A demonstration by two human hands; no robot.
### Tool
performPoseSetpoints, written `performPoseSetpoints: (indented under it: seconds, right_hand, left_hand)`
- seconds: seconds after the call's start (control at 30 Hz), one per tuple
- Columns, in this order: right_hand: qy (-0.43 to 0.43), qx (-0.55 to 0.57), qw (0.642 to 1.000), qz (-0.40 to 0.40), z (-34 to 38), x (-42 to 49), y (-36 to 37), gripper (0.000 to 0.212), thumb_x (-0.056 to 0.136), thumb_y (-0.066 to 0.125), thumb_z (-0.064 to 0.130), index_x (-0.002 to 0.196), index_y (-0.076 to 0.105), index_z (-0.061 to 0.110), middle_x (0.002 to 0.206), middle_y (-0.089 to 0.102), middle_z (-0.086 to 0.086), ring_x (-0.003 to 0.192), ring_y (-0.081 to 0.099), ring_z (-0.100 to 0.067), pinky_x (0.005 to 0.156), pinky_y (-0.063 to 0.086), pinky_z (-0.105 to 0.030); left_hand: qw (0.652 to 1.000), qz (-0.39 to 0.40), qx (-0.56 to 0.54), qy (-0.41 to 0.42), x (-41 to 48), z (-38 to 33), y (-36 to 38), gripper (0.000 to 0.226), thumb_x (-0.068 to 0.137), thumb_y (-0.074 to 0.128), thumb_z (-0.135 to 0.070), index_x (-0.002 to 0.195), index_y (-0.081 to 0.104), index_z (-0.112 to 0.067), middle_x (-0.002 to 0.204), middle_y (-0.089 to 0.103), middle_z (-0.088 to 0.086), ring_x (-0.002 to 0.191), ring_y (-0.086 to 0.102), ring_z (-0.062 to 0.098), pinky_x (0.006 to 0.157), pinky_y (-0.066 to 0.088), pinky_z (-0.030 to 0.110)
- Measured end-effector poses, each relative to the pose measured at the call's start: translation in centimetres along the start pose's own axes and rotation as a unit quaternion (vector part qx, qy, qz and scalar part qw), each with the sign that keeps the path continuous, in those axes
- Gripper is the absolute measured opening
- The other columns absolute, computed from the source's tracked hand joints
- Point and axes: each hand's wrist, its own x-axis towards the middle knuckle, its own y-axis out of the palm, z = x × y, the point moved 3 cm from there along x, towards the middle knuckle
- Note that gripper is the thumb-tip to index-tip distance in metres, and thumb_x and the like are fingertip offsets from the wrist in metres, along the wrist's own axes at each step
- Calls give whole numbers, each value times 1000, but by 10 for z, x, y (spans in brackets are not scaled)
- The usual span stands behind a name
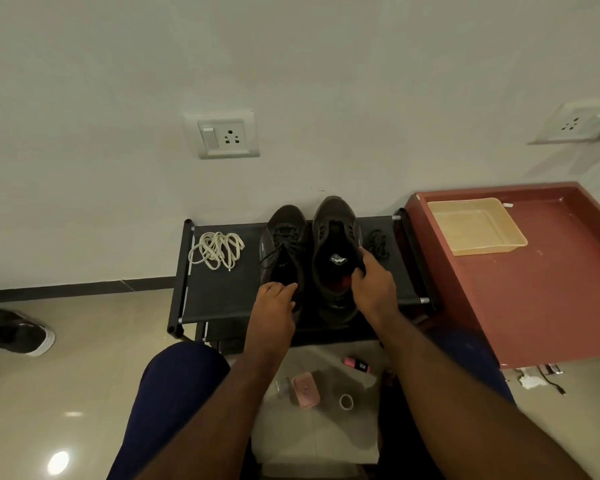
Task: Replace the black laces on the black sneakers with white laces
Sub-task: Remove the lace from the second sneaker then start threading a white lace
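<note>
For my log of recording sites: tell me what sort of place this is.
Probably a room in a home: a low shoe rack holding black sneakers, a wall socket above it, and a glossy tiled floor.

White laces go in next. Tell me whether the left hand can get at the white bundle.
Probably yes. The white laces lie uncovered on the rack, left of the left sneaker whose heel the left hand holds; only bare fabric lies between.
</note>
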Motion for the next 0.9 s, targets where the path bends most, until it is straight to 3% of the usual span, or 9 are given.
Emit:
performPoseSetpoints:
  seconds: [0.1,0.23,0.33,0.43,0.53,0.6,0.73,0.83,0.9]
  right_hand:
    - [10,-6,1000,12,-2,12,-1,38,102,51,24,139,55,25,122,68,-7,114,62,-29,99,50,-38]
    - [31,9,999,-14,-1,0,-7,38,99,57,32,135,56,17,123,64,-6,116,60,-27,96,47,-36]
    - [-43,24,993,-107,18,-31,-11,20,99,57,29,112,63,15,108,62,-3,99,61,-23,81,43,-29]
    - [-6,76,997,-35,21,-65,10,29,96,58,45,85,59,18,86,66,-4,80,66,-24,72,57,-43]
    - [136,159,969,130,7,-99,43,44,93,56,59,100,61,16,98,67,-8,83,70,-27,54,61,-36]
    - [180,219,941,182,0,-113,59,52,90,58,62,110,63,14,105,69,-9,90,71,-29,62,63,-42]
    - [209,306,913,173,-8,-127,66,45,92,64,49,121,59,16,113,70,-12,95,70,-30,75,61,-55]
    - [183,293,923,170,-11,-144,67,48,99,57,39,143,47,22,128,62,-10,104,67,-28,81,61,-50]
    - [111,262,943,172,-11,-152,65,51,103,50,29,152,36,30,138,56,-9,114,63,-25,90,58,-46]
  left_hand:
    - [1000,-24,-9,-2,-2,-1,1,35,81,68,9,115,69,1,101,70,12,103,60,31,92,33,16]
    - [1000,-22,0,7,-8,-5,-5,32,87,66,3,119,68,-1,106,70,10,106,58,27,91,37,21]
    - [999,-51,1,-5,-16,-8,-11,29,83,69,4,112,71,-1,99,72,9,100,62,28,86,37,21]
    - [995,-95,2,-16,-31,-15,-18,29,76,74,8,104,74,-1,91,73,8,92,65,27,80,41,21]
    - [996,-90,10,-3,-54,-27,-16,32,72,75,9,101,75,-4,89,73,5,89,65,24,78,39,15]
    - [997,-73,-6,-15,-73,-33,-16,31,76,69,7,102,75,-8,92,72,3,93,61,20,76,31,5]
    - [997,-50,-38,-53,-95,-37,-20,28,91,57,-3,113,72,-11,106,69,2,104,56,12,77,29,-1]
    - [994,-53,-48,-83,-106,-30,-20,25,94,57,-7,113,73,-12,109,69,1,106,58,11,80,30,-2]
    - [991,-66,-55,-98,-107,-24,-20,22,93,60,-6,110,74,-11,107,69,2,104,59,11,80,30,-4]
